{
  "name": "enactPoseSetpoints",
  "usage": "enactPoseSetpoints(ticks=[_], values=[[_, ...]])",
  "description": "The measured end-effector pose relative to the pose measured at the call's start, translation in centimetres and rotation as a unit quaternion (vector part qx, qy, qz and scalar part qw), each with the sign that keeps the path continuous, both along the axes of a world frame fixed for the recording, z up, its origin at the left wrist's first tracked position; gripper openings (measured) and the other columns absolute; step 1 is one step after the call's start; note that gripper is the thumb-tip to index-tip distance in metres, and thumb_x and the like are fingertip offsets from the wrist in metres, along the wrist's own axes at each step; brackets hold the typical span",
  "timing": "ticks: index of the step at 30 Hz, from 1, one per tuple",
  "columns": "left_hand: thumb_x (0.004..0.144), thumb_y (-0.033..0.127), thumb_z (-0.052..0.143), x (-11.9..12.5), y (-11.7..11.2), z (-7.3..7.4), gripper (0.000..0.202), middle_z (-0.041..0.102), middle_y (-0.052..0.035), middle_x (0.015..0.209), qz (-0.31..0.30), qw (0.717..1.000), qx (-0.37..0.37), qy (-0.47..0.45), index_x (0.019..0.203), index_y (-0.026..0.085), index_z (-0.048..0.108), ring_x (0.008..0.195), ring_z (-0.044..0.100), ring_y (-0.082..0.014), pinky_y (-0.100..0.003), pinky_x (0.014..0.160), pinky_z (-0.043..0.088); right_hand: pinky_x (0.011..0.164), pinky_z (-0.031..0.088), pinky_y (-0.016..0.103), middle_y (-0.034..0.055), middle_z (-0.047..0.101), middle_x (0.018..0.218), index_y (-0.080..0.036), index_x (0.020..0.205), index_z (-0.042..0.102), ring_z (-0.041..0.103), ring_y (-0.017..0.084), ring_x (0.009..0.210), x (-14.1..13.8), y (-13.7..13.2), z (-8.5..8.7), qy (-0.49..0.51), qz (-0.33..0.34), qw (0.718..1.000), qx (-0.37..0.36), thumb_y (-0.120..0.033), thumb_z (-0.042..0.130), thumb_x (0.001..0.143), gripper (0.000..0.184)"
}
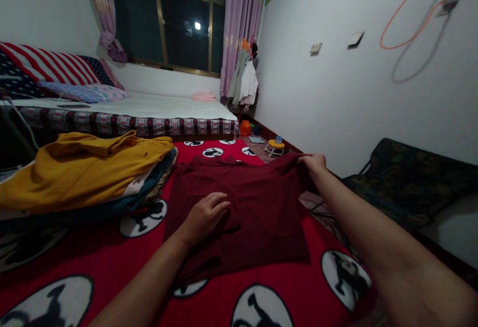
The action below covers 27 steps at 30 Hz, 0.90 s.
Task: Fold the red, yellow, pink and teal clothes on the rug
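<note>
A maroon shirt (265, 207) lies spread on a red blanket (123, 267) printed with white circles and dark figures. One sleeve looks folded inward across its left part. My left hand (207, 215) rests on that folded part with its fingers stretched out flat. At the far right corner of the shirt, my right hand (314, 163) pinches the cloth and holds it slightly lifted. To the left is a stack of folded clothes, with a mustard-yellow garment (93, 167) on top and a dark teal one (149, 190) beneath.
Behind stands a bed (164, 105) with striped pillows (56, 65), below a curtained window (182, 23). A dark patterned folding chair (407, 182) is at the right by the wall. A small yellow stool (275, 144) and an orange object (245, 128) sit on the floor beyond the blanket.
</note>
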State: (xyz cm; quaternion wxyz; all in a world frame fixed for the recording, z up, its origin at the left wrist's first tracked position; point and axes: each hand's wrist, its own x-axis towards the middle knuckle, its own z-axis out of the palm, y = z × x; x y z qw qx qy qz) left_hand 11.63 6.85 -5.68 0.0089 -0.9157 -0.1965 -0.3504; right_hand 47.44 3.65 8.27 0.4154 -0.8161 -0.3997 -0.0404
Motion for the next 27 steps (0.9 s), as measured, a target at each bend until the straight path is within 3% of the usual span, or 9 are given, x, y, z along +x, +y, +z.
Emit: enactPoseSetpoints(ticks=[3, 6, 8, 10, 13, 16, 19, 22, 27], values=[[0.094, 0.022, 0.044, -0.2, -1.0, 0.7, 0.024, 0.063, -0.0080, 0.115, -0.058, 0.998, 0.026, 0.007, 0.108, 0.021, 0.064, 0.108, 0.058, -0.0181, -0.034, 0.093, 0.051, 0.068, 0.051, 0.024, 0.0062, 0.069, 0.089, -0.010, 0.110, 0.061, 0.064, 0.015, 0.076, -7.2, 2.8, 2.0, 0.029, 0.111, 0.991, 0.073, -0.018, 0.068, 0.068, 0.043], [0.094, 0.022, 0.043, -0.5, -1.9, 1.3, 0.024, 0.065, -0.0072, 0.105, -0.093, 0.995, 0.018, 0.027, 0.107, 0.022, 0.063, 0.100, 0.060, -0.0162, -0.031, 0.086, 0.053, 0.080, 0.051, 0.027, 0.0057, 0.065, 0.107, -0.015, 0.121, 0.055, 0.064, 0.014, 0.090, -15.5, 1.9, 2.8, 0.001, 0.458, 0.883, 0.104, -0.022, 0.071, 0.070, 0.054], [0.094, 0.023, 0.043, -0.7, -2.4, 1.3, 0.023, 0.066, -0.0061, 0.093, -0.100, 0.994, 0.013, 0.043, 0.103, 0.021, 0.064, 0.088, 0.061, -0.0147, -0.028, 0.078, 0.053, 0.090, 0.047, 0.030, 0.0038, 0.064, 0.109, -0.019, 0.109, 0.063, 0.061, 0.015, 0.100, -19.1, -0.7, 2.4, -0.071, 0.558, 0.821, 0.095, -0.022, 0.066, 0.077, 0.033], [0.094, 0.025, 0.043, -0.8, -2.5, 1.2, 0.022, 0.066, -0.0046, 0.081, -0.096, 0.994, 0.021, 0.053, 0.098, 0.020, 0.065, 0.076, 0.061, -0.0139, -0.026, 0.070, 0.052, 0.091, 0.046, 0.030, 0.0041, 0.065, 0.106, -0.020, 0.102, 0.066, 0.060, 0.015, 0.101, -20.3, -3.5, 0.9, -0.114, 0.559, 0.817, 0.081, -0.022, 0.062, 0.082, 0.020], [0.093, 0.026, 0.045, -0.7, -2.4, 0.8, 0.022, 0.065, -0.0035, 0.075, -0.083, 0.994, 0.033, 0.058, 0.090, 0.019, 0.065, 0.071, 0.059, -0.0147, -0.026, 0.065, 0.049, 0.092, 0.045, 0.034, 0.0062, 0.063, 0.109, -0.021, 0.103, 0.065, 0.058, 0.018, 0.104, -18.6, -6.5, -3.4, -0.133, 0.459, 0.876, 0.062, -0.020, 0.059, 0.084, 0.020], [0.093, 0.027, 0.046, -0.5, -2.1, 0.6, 0.022, 0.066, -0.0035, 0.074, -0.050, 0.997, 0.027, 0.043, 0.086, 0.019, 0.065, 0.070, 0.060, -0.0157, -0.027, 0.065, 0.048, 0.097, 0.042, 0.042, 0.0090, 0.058, 0.120, -0.021, 0.109, 0.062, 0.053, 0.023, 0.113, -15.6, -7.4, -8.5, -0.144, 0.354, 0.924, 0.026, -0.023, 0.063, 0.080, 0.030], [0.093, 0.025, 0.046, -0.4, -1.7, 0.9, 0.020, 0.067, -0.0043, 0.081, 0.003, 1.000, -0.004, -0.005, 0.092, 0.020, 0.065, 0.076, 0.061, -0.0159, -0.028, 0.070, 0.049, 0.101, 0.039, 0.049, 0.0115, 0.054, 0.127, -0.020, 0.118, 0.059, 0.049, 0.027, 0.119, -13.7, -7.7, -12.5, -0.160, 0.306, 0.938, -0.018, -0.028, 0.066, 0.076, 0.043], [0.091, 0.021, 0.046, -0.9, -0.8, 1.1, 0.020, 0.067, -0.0051, 0.098, 0.085, 0.992, -0.045, -0.081, 0.102, 0.022, 0.064, 0.093, 0.060, -0.0169, -0.030, 0.084, 0.049, 0.099, 0.042, 0.047, 0.0117, 0.055, 0.125, -0.018, 0.118, 0.058, 0.051, 0.026, 0.116, -13.1, -8.0, -14.3, -0.137, 0.301, 0.943, -0.031, -0.028, 0.062, 0.080, 0.040], [0.081, 0.007, 0.043, -3.0, 2.4, 0.8, 0.042, 0.058, -0.0058, 0.120, 0.268, 0.955, -0.083, -0.098, 0.115, 0.024, 0.060, 0.115, 0.051, -0.0213, -0.037, 0.103, 0.041, 0.096, 0.044, 0.043, 0.0108, 0.059, 0.115, -0.018, 0.106, 0.061, 0.055, 0.024, 0.108, -13.0, -8.3, -14.7, -0.105, 0.296, 0.949, 0.021, -0.020, 0.053, 0.083, 0.025]])
